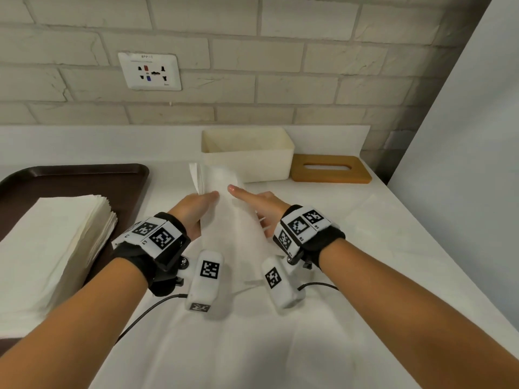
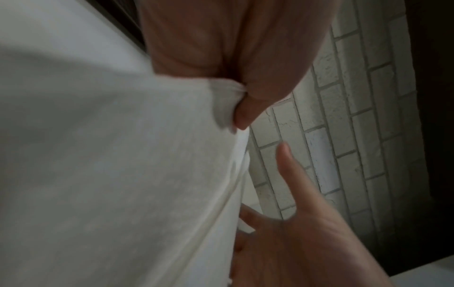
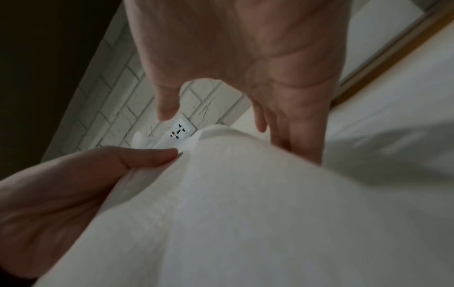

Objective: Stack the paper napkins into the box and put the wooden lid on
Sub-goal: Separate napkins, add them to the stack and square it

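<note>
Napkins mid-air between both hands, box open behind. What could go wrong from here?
1. The napkins are bowed, and the left hand only pinches one edge while the right hand has straight fingers against them; sheets could fan out or slip.
2. The bundle looks long against the box opening, so it may catch the rim and crumple.
3. The lid lies touching the box's right side; a sideways nudge could push it toward the counter edge.

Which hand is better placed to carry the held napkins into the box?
Probably the left hand: it grips the napkins, with thumb and fingers pinching them in the left wrist view. The right hand only lies straight-fingered against them. The box stands open just behind.
</note>
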Action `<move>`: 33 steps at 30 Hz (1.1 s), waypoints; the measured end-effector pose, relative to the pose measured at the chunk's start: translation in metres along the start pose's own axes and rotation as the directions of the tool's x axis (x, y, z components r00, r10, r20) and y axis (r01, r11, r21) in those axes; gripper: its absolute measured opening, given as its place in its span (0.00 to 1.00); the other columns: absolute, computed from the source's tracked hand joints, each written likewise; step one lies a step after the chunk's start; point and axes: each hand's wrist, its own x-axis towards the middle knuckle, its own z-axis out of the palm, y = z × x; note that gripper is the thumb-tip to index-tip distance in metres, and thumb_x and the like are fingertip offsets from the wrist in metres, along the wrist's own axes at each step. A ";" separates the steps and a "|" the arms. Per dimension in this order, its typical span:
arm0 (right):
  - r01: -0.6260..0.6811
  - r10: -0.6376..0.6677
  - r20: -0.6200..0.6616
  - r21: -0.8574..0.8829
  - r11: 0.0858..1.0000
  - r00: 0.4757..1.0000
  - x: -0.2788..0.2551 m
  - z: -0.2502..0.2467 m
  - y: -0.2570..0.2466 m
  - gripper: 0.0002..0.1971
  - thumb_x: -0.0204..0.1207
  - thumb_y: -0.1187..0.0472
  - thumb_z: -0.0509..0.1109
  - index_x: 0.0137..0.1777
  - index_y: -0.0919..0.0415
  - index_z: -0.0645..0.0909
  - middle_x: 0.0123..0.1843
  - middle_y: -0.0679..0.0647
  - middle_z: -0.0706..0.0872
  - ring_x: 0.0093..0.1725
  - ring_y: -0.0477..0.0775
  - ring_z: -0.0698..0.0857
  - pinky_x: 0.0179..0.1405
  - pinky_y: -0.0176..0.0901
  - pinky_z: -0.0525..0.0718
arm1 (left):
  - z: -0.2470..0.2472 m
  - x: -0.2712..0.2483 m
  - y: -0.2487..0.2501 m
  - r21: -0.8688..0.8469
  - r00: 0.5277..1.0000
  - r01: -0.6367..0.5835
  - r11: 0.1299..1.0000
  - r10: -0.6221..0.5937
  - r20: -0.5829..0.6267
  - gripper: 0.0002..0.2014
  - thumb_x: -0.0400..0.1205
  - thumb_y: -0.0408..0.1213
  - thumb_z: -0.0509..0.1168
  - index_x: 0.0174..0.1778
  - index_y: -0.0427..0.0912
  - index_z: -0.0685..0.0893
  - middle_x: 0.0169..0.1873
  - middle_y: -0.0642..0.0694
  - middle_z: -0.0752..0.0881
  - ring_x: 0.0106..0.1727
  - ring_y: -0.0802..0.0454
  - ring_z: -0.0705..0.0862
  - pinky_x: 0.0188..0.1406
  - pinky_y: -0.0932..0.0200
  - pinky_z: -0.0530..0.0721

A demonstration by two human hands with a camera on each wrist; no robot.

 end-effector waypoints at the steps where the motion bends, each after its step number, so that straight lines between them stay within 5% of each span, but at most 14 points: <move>1: -0.010 0.009 -0.021 -0.055 0.998 1.000 0.004 0.004 -0.001 0.51 0.50 0.31 0.77 0.69 0.62 0.71 0.60 0.60 0.83 0.56 0.63 0.84 0.51 0.50 0.83 | 0.000 -0.001 -0.002 0.003 1.000 0.006 1.000 -0.006 -0.010 0.14 0.87 0.37 0.55 0.63 0.33 0.77 0.45 0.40 0.85 0.43 0.46 0.85 0.40 0.56 0.82; 4: 0.060 -0.101 -0.115 -0.317 0.946 0.988 0.008 -0.001 -0.007 0.17 0.73 0.56 0.68 0.56 0.69 0.79 0.55 0.61 0.82 0.54 0.61 0.83 0.50 0.46 0.79 | -0.007 -0.001 -0.007 0.003 0.996 0.008 1.000 -0.008 -0.086 0.12 0.87 0.37 0.55 0.60 0.34 0.76 0.39 0.42 0.82 0.39 0.48 0.82 0.38 0.58 0.80; 7: 0.078 -0.147 -0.191 -0.326 0.942 0.971 0.014 -0.029 -0.011 0.10 0.75 0.67 0.63 0.52 0.70 0.81 0.53 0.63 0.83 0.58 0.64 0.83 0.52 0.45 0.80 | -0.024 -0.002 -0.009 -0.011 0.989 0.007 1.000 -0.008 -0.146 0.11 0.86 0.37 0.55 0.59 0.35 0.75 0.39 0.42 0.81 0.39 0.48 0.81 0.41 0.56 0.80; 10: -0.048 -0.031 -0.201 -0.379 0.924 0.979 0.022 -0.051 -0.004 0.08 0.72 0.63 0.67 0.48 0.68 0.79 0.39 0.60 0.80 0.40 0.60 0.80 0.39 0.40 0.82 | -0.041 -0.004 -0.011 -0.070 0.982 0.005 0.998 -0.018 -0.187 0.09 0.86 0.36 0.56 0.59 0.37 0.75 0.40 0.42 0.82 0.39 0.48 0.82 0.43 0.56 0.80; 13: -0.208 0.117 -0.199 -0.536 0.818 0.973 0.030 -0.059 0.008 0.19 0.68 0.49 0.71 0.49 0.62 0.73 0.37 0.58 0.76 0.47 0.61 0.78 0.52 0.47 0.80 | -0.052 -0.008 -0.012 -0.085 0.977 0.005 0.996 -0.023 -0.214 0.12 0.86 0.36 0.56 0.63 0.37 0.75 0.40 0.43 0.82 0.39 0.49 0.81 0.39 0.57 0.80; 16: -0.141 0.026 -0.176 -0.685 0.715 0.984 0.030 -0.059 0.014 0.24 0.70 0.49 0.72 0.61 0.63 0.77 0.49 0.60 0.79 0.54 0.60 0.78 0.45 0.42 0.75 | -0.059 -0.008 -0.014 -0.087 0.971 0.017 0.996 -0.037 -0.236 0.15 0.86 0.37 0.56 0.66 0.34 0.75 0.40 0.43 0.83 0.39 0.49 0.82 0.38 0.57 0.80; 18: -0.103 -0.053 -0.158 -0.830 0.549 0.986 0.025 -0.055 0.014 0.28 0.70 0.45 0.71 0.63 0.65 0.78 0.60 0.61 0.82 0.60 0.64 0.80 0.51 0.45 0.77 | -0.061 -0.008 -0.015 -0.083 0.971 0.027 0.996 -0.046 -0.233 0.16 0.86 0.37 0.57 0.67 0.34 0.75 0.40 0.43 0.83 0.39 0.48 0.82 0.38 0.57 0.80; 20: -0.063 -0.114 -0.117 -0.916 0.397 0.987 0.024 -0.052 0.013 0.24 0.68 0.41 0.70 0.55 0.60 0.79 0.54 0.58 0.84 0.54 0.61 0.81 0.50 0.47 0.78 | -0.060 -0.007 -0.015 -0.075 0.973 0.035 0.997 -0.051 -0.223 0.16 0.86 0.37 0.57 0.67 0.34 0.75 0.41 0.42 0.83 0.39 0.48 0.82 0.38 0.56 0.80; 22: -0.032 -0.123 -0.083 -0.929 0.368 0.989 0.025 -0.049 0.013 0.21 0.66 0.40 0.71 0.42 0.58 0.75 0.40 0.52 0.80 0.44 0.56 0.80 0.43 0.43 0.76 | -0.057 -0.006 -0.016 -0.068 0.973 0.041 0.997 -0.056 -0.223 0.16 0.86 0.36 0.57 0.67 0.33 0.75 0.41 0.42 0.82 0.39 0.47 0.81 0.40 0.56 0.80; 25: 0.007 -0.153 -0.058 -0.918 0.397 0.987 0.029 -0.046 0.012 0.19 0.63 0.42 0.74 0.28 0.55 0.73 0.30 0.49 0.77 0.32 0.51 0.78 0.34 0.39 0.75 | -0.055 -0.003 -0.017 -0.074 0.972 0.042 0.996 -0.058 -0.227 0.17 0.86 0.37 0.57 0.68 0.32 0.74 0.46 0.40 0.83 0.41 0.46 0.81 0.43 0.54 0.80; 28: 0.013 -0.087 -0.027 -0.903 0.429 0.996 0.037 -0.043 0.008 0.13 0.66 0.44 0.73 0.29 0.49 0.76 0.36 0.48 0.80 0.40 0.54 0.82 0.43 0.41 0.79 | -0.054 -0.002 -0.017 -0.089 0.976 0.021 0.996 -0.040 -0.214 0.16 0.85 0.37 0.58 0.67 0.33 0.75 0.44 0.41 0.83 0.41 0.47 0.81 0.42 0.56 0.80; 31: 0.084 -0.063 0.056 -0.657 0.749 0.996 0.041 -0.045 0.002 0.10 0.67 0.50 0.75 0.43 0.55 0.83 0.44 0.54 0.83 0.47 0.57 0.82 0.53 0.46 0.80 | -0.053 -0.003 -0.014 -0.133 0.978 -0.026 0.991 -0.002 -0.208 0.12 0.85 0.38 0.59 0.61 0.37 0.78 0.40 0.45 0.84 0.40 0.50 0.83 0.37 0.60 0.79; 33: 0.173 -0.147 0.095 -0.393 0.903 0.984 0.037 -0.049 -0.002 0.06 0.67 0.57 0.77 0.35 0.52 0.81 0.42 0.55 0.82 0.46 0.57 0.79 0.52 0.49 0.77 | -0.056 -0.003 -0.012 -0.185 0.977 -0.053 0.981 0.012 -0.215 0.09 0.85 0.39 0.60 0.57 0.39 0.79 0.41 0.45 0.85 0.41 0.51 0.84 0.38 0.60 0.80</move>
